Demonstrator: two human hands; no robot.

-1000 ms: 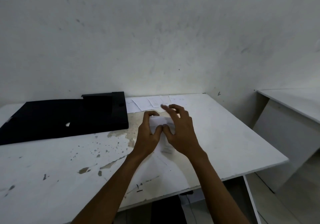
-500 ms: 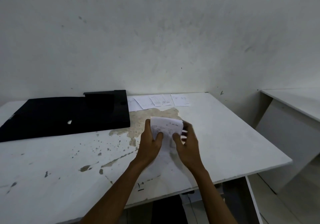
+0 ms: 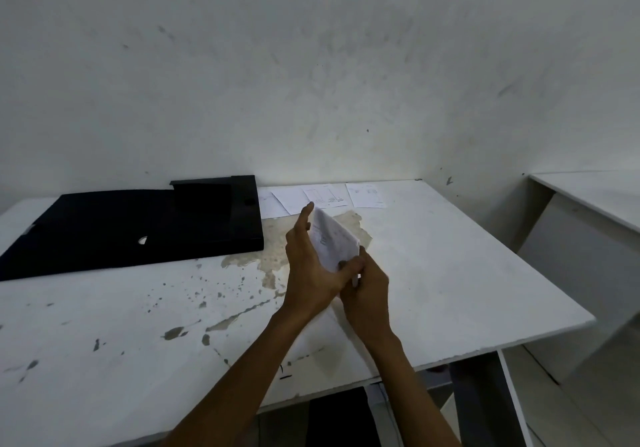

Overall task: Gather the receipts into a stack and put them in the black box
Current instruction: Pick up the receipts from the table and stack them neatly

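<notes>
Both hands (image 3: pixel 341 273) hold the receipts (image 3: pixel 331 239), long axis tilted up-left.

- White table (image 3: pixel 450 273): top stained & chipped, brown patch mid-top.
- Behind table: scuffed grey-white wall (image 3: pixel 311 66).
- Right of table: 2nd white desk (image 3: pixel 588 197), against same wall.
- Under table: pale floor (image 3: pixel 571 405).
- Dim light.

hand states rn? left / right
Left hand: closed on the receipts, thumb pinching the lower edge, fingers behind.
Right hand: closed on the same receipts at the bottom corner.
</notes>
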